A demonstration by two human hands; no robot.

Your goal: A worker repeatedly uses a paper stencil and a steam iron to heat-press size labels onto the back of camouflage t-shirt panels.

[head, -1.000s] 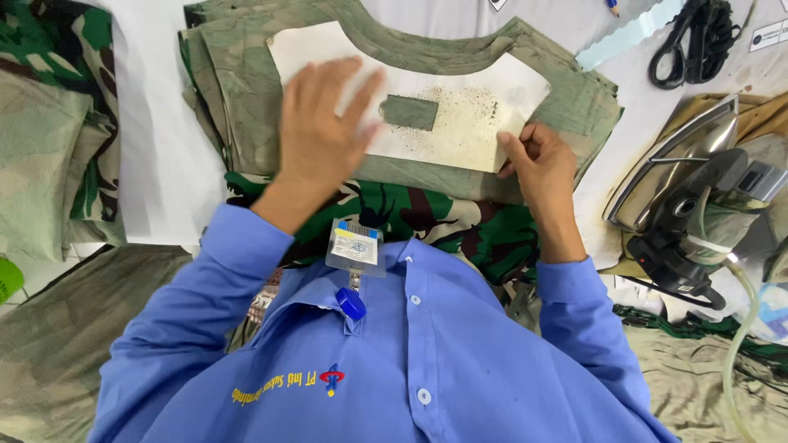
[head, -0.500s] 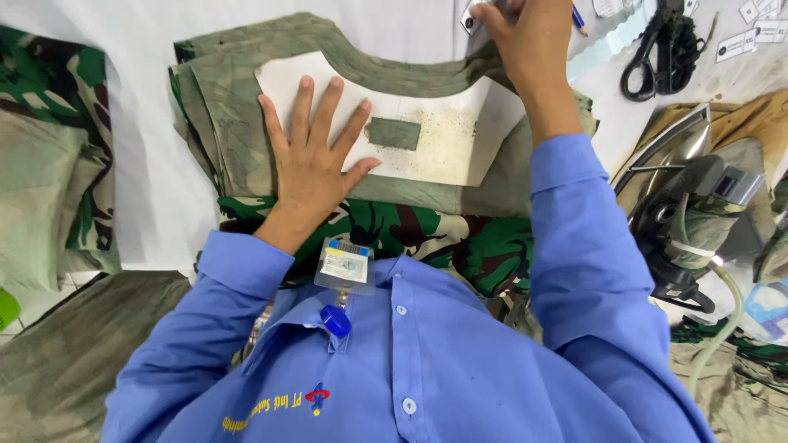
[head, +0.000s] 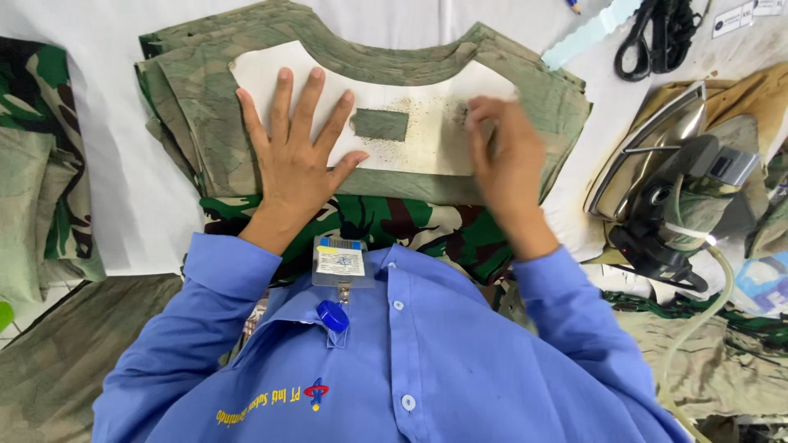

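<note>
A white paper template (head: pixel 427 139) with a small rectangular cut-out (head: pixel 380 125) lies on a stack of olive camouflage fabric pieces (head: pixel 197 107). My left hand (head: pixel 295 156) lies flat on the template's left half, fingers spread, holding nothing. My right hand (head: pixel 505 160) rests on the template's right part, blurred, with its fingers curled down. Whether it holds anything is hidden. Dark specks dot the paper around the cut-out.
Darker green camouflage cloth (head: pixel 410 226) lies under the stack near my body. A steam iron (head: pixel 673 180) rests on its side at the right. Black scissors (head: pixel 652 37) and a light blue strip (head: pixel 587 33) lie at the top right. More folded camouflage fabric (head: pixel 41 164) sits at the left.
My right hand went from the template's right edge up to the far top of the table, then came back down onto the template. My left hand stayed flat on the paper.
</note>
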